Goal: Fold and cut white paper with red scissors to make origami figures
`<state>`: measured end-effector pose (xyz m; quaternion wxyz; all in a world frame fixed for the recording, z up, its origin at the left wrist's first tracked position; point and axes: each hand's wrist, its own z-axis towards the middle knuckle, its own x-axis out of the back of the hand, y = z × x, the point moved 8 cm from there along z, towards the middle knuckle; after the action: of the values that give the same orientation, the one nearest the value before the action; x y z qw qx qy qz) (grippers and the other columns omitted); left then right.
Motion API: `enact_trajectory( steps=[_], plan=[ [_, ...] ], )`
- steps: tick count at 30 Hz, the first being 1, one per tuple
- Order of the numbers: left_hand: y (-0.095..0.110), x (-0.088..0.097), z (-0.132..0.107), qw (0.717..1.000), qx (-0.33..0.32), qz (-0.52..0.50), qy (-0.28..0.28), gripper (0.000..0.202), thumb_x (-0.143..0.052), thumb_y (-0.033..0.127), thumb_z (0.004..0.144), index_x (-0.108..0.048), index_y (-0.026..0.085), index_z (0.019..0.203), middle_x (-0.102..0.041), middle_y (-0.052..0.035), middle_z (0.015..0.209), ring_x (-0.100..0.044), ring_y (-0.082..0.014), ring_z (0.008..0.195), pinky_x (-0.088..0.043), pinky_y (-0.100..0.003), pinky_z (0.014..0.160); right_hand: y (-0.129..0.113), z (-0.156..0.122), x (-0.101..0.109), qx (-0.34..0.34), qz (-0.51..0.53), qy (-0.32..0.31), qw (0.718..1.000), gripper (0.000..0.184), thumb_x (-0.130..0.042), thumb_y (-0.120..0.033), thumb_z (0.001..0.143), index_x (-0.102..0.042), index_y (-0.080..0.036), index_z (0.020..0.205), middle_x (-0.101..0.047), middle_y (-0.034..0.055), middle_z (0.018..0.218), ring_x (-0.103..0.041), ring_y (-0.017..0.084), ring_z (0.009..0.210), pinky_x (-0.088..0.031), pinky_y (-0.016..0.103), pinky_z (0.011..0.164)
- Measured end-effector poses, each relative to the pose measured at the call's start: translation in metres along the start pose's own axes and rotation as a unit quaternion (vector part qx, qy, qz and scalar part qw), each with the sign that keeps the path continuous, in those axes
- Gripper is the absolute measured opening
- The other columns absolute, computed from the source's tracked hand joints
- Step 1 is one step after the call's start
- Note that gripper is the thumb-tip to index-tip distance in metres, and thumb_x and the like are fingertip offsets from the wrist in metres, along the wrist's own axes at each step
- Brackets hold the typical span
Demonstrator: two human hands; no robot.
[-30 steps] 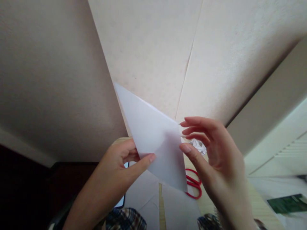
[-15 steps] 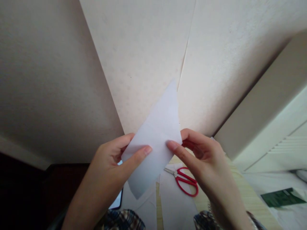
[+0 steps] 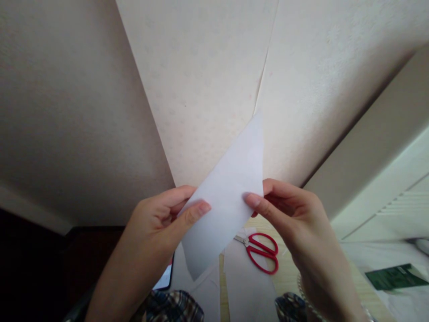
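A pointed piece of white paper [image 3: 224,179] is held up between both hands, its tip toward the upper right. My left hand [image 3: 167,219] pinches its left edge, thumb on the near face and fingers behind. On the right edge, my right hand [image 3: 288,214] grips it the same way, with the fingertips partly hidden behind the sheet. Below the paper, red-handled scissors [image 3: 263,252] lie on a white paper sheet [image 3: 246,281], their blade tips covered by the held piece.
Another white sheet [image 3: 208,295] lies on the light wood table [image 3: 362,290]. A phone or tablet [image 3: 165,278] shows partly behind my left wrist. Patterned wall [image 3: 201,89] rises close ahead. At the right are a pale cabinet [image 3: 378,147] and a green packet [image 3: 397,277].
The paper and my right hand have shifted a little to the right, and the sheet looks slightly more tilted. My left hand has barely moved. The scissors stay put.
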<state>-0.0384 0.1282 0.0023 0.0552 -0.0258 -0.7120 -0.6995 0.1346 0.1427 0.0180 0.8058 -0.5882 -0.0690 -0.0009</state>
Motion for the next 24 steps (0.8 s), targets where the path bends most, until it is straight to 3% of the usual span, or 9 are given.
enact_trajectory(
  steps=[10,16,20,24],
  plan=[
    [0.001,-0.003,-0.001,1.000,0.020,0.012,-0.019,0.018,-0.070,0.027,0.070,-0.074,0.019,0.086,-0.077,-0.0042,0.074,-0.071,-0.0219,0.069,-0.054,-0.023,0.054,0.006,0.004,0.004,-0.027,-0.010,-0.009,1.000,0.019,-0.069,-0.030,0.077,-0.063,-0.019,0.064,-0.062,-0.0002,0.064,-0.056,0.013,0.063,-0.043,0.024,0.058],
    [-0.003,0.004,-0.003,0.998,0.059,0.025,-0.002,0.017,-0.068,0.031,0.072,-0.074,0.021,0.084,-0.075,-0.0017,0.068,-0.065,-0.0167,0.052,-0.048,-0.020,0.043,0.006,0.005,0.009,-0.018,0.002,0.002,1.000,0.019,-0.069,-0.030,0.078,-0.063,-0.018,0.064,-0.061,-0.0014,0.063,-0.055,0.011,0.061,-0.042,0.021,0.056],
    [0.001,0.005,-0.001,0.999,0.035,0.016,-0.008,0.010,-0.068,0.028,0.072,-0.074,0.022,0.076,-0.071,0.0007,0.060,-0.063,-0.0141,0.052,-0.044,-0.016,0.042,0.007,0.005,0.013,-0.007,-0.014,0.004,1.000,0.020,-0.069,-0.030,0.078,-0.063,-0.019,0.062,-0.060,-0.0017,0.061,-0.055,0.012,0.060,-0.041,0.021,0.055],
    [0.005,0.001,0.002,0.999,-0.014,0.028,-0.040,0.012,-0.064,0.024,0.076,-0.075,0.021,0.081,-0.074,0.0004,0.068,-0.066,-0.0141,0.057,-0.049,-0.018,0.050,0.002,0.005,0.016,0.011,-0.043,0.023,0.999,0.019,-0.068,-0.030,0.079,-0.064,-0.020,0.062,-0.062,-0.0009,0.060,-0.056,0.013,0.060,-0.041,0.023,0.055]
  ],
)
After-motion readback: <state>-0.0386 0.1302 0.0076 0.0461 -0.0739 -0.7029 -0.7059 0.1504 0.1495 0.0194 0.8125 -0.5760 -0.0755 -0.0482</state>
